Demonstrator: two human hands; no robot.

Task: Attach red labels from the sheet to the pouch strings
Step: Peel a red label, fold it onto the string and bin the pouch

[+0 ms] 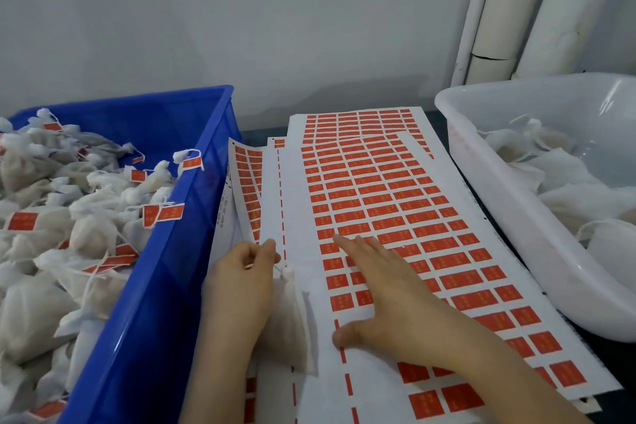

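The pouch [292, 323] lies on the sheet [297, 217] at its left margin, just beside the left hand [241, 286] and partly under it. That hand pinches the string [278, 263] between thumb and curled fingers, right above the pouch's knotted neck. The right hand [389, 296] lies flat on the sheet just right of the pouch, fingers straight and spread, holding nothing; its fingertips rest on the labels [413, 217] and its thumb reaches toward the pouch's lower edge.

On the left stands a blue crate [192, 203], heaped with tagged pouches [86, 234] — white bags with red labels folded onto their strings, a few hanging over the rim. On the right a white tub [499, 203] holds plain pouches [568, 175], on which no labels show.

The pouch is white, thin and flat, with a seam along its right side. The sheet is white with rows of red rectangular labels and a red dashed line down its left margin; it tops a loose stack [247, 182] of like sheets — some fanned out at the left and far edges.
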